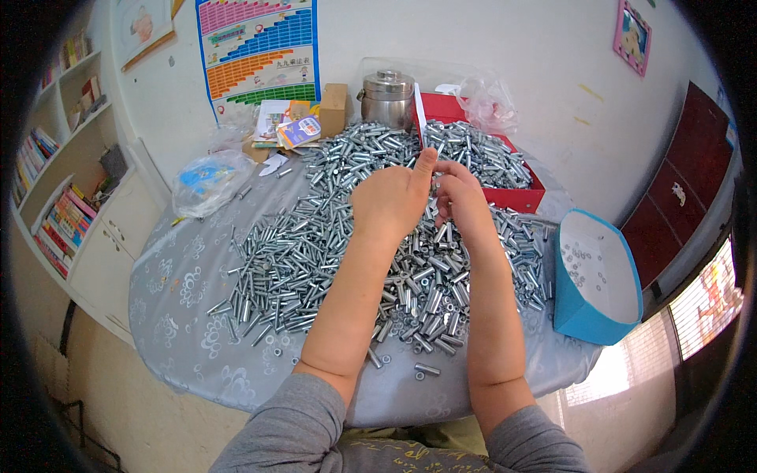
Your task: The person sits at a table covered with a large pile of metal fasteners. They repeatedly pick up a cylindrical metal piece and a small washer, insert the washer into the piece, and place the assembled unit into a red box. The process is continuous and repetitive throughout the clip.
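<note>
The fingers of the left hand are curled in, thumb pointing up, and seem to pinch a small metal piece against the fingers of the right hand; the piece is mostly hidden between the two hands, so what exactly is held is hard to tell. The right fingers are bent and closed toward the left thumb. Both hands hover just above a big heap of silver metal sleeves spread over the bench, which wears a grey patterned cloth. Behind the hands a red box holds more sleeves. To the right stands a blue tub with a few small washers inside. A steel pot sits at the back, a plastic bag to the left.
</note>
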Demonstrator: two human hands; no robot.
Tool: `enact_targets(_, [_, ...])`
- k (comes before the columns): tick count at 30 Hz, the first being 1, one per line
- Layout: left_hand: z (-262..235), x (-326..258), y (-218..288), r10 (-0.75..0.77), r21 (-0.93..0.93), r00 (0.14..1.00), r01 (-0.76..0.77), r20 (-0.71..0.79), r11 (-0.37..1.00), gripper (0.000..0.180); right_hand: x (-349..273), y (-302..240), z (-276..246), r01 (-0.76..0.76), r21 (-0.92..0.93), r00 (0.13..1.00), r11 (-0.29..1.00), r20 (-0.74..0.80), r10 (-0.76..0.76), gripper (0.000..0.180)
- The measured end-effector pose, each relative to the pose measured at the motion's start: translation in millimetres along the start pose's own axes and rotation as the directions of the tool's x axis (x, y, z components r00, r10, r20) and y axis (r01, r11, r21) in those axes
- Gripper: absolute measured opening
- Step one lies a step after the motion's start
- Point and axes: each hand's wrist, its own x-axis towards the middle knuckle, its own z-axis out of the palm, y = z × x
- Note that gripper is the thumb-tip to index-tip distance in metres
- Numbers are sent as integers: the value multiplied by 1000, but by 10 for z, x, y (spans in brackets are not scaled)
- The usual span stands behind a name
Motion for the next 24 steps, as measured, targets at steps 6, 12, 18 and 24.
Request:
enact_targets(6, [-7, 8, 27, -15, -25, 999, 16, 50, 1000, 83, 6, -1, -122, -46, -108, 994, 993, 98, 56, 29])
enact_targets(12, [-47, -8, 32, 0, -28, 997, 2, 78, 1000, 82, -11, -46, -65, -60, -140, 994, 988, 81, 72, 29])
enact_targets(18, [42, 27, 34, -9, -5, 999, 9, 43, 1000, 81, 13, 51, -36, 9, -98, 999, 995, -32, -12, 30])
enact_targets(24, [-12, 1, 26, -22, -43, 998, 25, 55, 999, 81, 30, 49, -52, -50, -118, 996, 992, 70, 58, 28])
